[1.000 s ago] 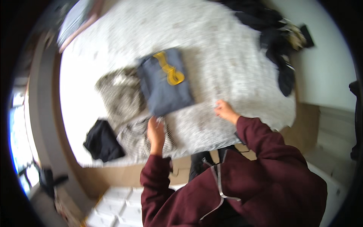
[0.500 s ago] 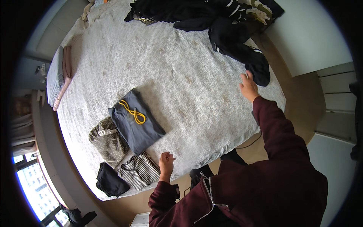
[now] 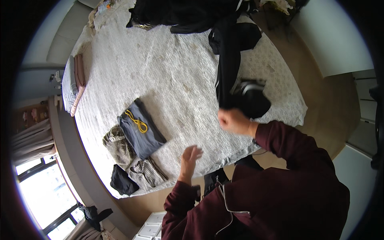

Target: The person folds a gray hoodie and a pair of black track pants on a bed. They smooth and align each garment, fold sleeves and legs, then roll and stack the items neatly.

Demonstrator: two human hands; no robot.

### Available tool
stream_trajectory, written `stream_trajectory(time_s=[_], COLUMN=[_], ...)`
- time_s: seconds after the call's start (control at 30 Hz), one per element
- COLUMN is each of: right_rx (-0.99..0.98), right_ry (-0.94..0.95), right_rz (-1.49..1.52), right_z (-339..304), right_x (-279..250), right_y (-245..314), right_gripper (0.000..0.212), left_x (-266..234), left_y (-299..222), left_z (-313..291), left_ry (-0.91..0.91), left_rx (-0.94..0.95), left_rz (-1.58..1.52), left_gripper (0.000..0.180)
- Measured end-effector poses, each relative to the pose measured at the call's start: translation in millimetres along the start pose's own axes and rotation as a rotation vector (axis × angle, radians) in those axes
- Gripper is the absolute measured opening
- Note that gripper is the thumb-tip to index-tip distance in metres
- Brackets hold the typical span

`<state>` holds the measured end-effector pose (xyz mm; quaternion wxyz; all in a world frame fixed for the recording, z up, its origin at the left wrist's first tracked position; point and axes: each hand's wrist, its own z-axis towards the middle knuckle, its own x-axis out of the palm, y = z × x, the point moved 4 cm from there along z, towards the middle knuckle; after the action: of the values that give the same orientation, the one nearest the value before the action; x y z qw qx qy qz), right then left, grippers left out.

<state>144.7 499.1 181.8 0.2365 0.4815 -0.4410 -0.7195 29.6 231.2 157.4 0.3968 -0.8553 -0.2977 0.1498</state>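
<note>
My right hand (image 3: 236, 122) is closed on the end of a black garment with white stripes (image 3: 229, 68). The cloth stretches from the dark clothes pile (image 3: 180, 14) at the far side of the bed toward me. Another black part with a pale stripe (image 3: 252, 102) hangs by the same hand, blurred by motion. My left hand (image 3: 189, 162) hovers near the front edge with its fingers loosely apart and nothing in them. To its left lie a folded grey garment with a yellow drawstring (image 3: 146, 140), a striped top (image 3: 150, 173), a spotted brownish garment (image 3: 119, 148) and a folded black garment (image 3: 123, 182).
Everything lies on a bed with a pale patterned cover (image 3: 172, 76). Folded grey and pink bedding (image 3: 78, 80) rests along its left edge. A white cabinet (image 3: 332, 38) stands at the right, a curtain (image 3: 34, 138) and window at the left, white drawers (image 3: 152, 226) below.
My right hand has taken hold of the black garment and drawn it left and nearer. My left hand has risen slightly and moved right. The view has shifted a little.
</note>
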Motion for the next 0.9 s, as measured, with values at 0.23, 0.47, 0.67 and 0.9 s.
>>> stream_trajectory(time_s=[0.23,0.47,0.67,0.9], right_rx=[-0.107,0.260,0.582,0.929], right_ry=[0.850,-0.262,-0.455,0.051], right_rz=[0.602,0.095,-0.583,-0.139], right_z=[-79,-16,5,-22], right_x=[61,-65,-155,-107], right_y=[82,-59,-198,-218], right_gripper=[0.006,0.011,0.063,0.083], left_x=[64,61,69,-57], left_y=[11,28,40,49], left_z=[9,-1,-12,-41], left_ry=[0.261,0.195,0.306,-0.053], left_rx=[-0.130,-0.172,-0.161,-0.005], left_rz=[0.029,0.007,0.540,0.297], left_gripper=[0.055,0.036,0.044,0.048])
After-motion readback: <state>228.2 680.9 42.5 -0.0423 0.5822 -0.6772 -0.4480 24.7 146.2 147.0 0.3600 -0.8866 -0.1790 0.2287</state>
